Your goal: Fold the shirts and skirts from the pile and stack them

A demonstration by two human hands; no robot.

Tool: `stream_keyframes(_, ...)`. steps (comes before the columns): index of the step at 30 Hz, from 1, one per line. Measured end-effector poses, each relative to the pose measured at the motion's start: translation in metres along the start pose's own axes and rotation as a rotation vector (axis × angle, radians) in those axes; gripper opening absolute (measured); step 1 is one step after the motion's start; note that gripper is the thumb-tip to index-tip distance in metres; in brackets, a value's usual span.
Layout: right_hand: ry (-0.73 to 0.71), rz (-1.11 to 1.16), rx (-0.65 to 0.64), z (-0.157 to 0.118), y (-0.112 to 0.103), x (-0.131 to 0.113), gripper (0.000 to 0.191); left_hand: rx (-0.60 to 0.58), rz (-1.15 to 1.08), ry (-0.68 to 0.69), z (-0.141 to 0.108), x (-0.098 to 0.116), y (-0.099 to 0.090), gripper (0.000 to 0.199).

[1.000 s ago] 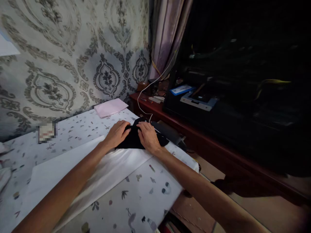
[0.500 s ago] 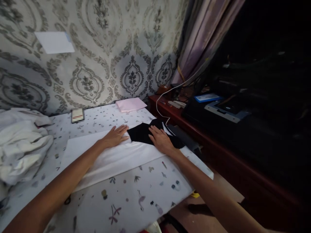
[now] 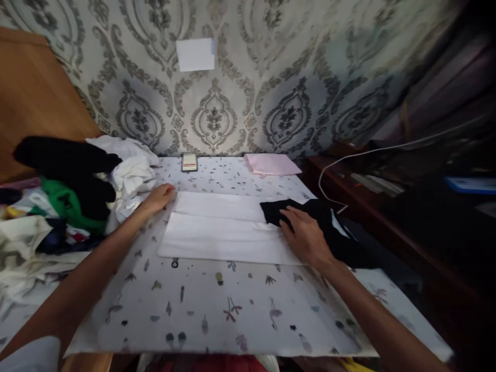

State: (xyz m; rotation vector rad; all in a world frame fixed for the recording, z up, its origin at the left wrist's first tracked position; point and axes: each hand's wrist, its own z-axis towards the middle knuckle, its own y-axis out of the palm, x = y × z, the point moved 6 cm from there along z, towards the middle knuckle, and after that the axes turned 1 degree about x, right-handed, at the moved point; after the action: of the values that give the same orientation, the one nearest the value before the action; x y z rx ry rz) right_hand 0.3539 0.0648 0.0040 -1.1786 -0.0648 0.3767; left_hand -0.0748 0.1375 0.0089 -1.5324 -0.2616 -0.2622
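Observation:
A folded garment (image 3: 220,235), white with a black part (image 3: 329,222) at its right end, lies flat across the patterned table cover. At its far left corner is my left hand (image 3: 157,199), fingers curled together on the fabric's edge; the fingertips are partly hidden. My right hand (image 3: 306,235) rests with fingers stretched over the spot where the white and black cloth meet.
A heap of clothes (image 3: 73,201) fills the left side. Toward the wall lie a small framed card (image 3: 189,162) and a folded pink cloth (image 3: 271,164). A white cable (image 3: 360,153) runs over the dark red furniture (image 3: 329,173) on the right.
The view has turned left, bringing the clothes heap into sight. My left hand has moved from the garment's middle to its left end and curled. My right hand stays on the black part.

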Motion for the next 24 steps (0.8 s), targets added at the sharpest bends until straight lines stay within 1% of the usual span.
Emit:
stream_keyframes(2, -0.153, 0.125, -0.050, 0.002, -0.003, -0.066, 0.029, -0.001, 0.012, -0.050, 0.001, 0.000, 0.001, 0.036)
stream_keyframes(4, -0.353, 0.268, -0.180, -0.002, 0.000, -0.142, 0.025, -0.001, 0.015, -0.078, 0.008, 0.003, 0.005, 0.032)
stream_keyframes(6, -0.484, 0.292, -0.302, -0.009, 0.006, -0.207, 0.017, -0.013, 0.014, -0.119, 0.014, 0.003, 0.011, 0.032)
stream_keyframes(7, -0.520, 0.264, -0.346, -0.011, 0.011, -0.234, 0.018, -0.022, 0.012, -0.140, 0.017, 0.003, 0.013, 0.033)
stream_keyframes(8, -0.555, 0.235, -0.382, -0.013, 0.015, -0.256, 0.024, -0.032, 0.009, -0.159, 0.018, 0.002, 0.014, 0.033)
stream_keyframes(10, -0.589, 0.182, -0.420, -0.013, 0.021, -0.286, 0.033, -0.050, 0.003, -0.182, 0.019, 0.001, 0.016, 0.032)
stream_keyframes(12, -0.603, 0.131, -0.432, -0.012, 0.024, -0.302, 0.027, -0.064, -0.007, -0.185, 0.018, 0.001, 0.016, 0.028)
stream_keyframes(14, -0.629, 0.070, -0.445, -0.010, 0.024, -0.310, 0.018, -0.070, -0.026, -0.175, 0.016, 0.002, 0.016, 0.023)
stream_keyframes(16, -0.654, 0.020, -0.461, -0.010, 0.025, -0.314, 0.023, -0.066, -0.057, -0.154, 0.015, 0.004, 0.014, 0.018)
stream_keyframes(18, -0.644, 0.006, -0.474, -0.008, 0.026, -0.316, 0.028, -0.057, -0.096, -0.131, 0.014, 0.005, 0.013, 0.019)
stream_keyframes(20, -0.593, 0.023, -0.473, -0.004, 0.029, -0.315, 0.027, -0.050, -0.161, -0.119, 0.012, 0.006, 0.014, 0.027)
stream_keyframes(24, -0.432, 0.110, -0.465, 0.004, 0.035, -0.308, 0.022, -0.066, -0.342, -0.083, 0.008, 0.008, 0.020, 0.042)
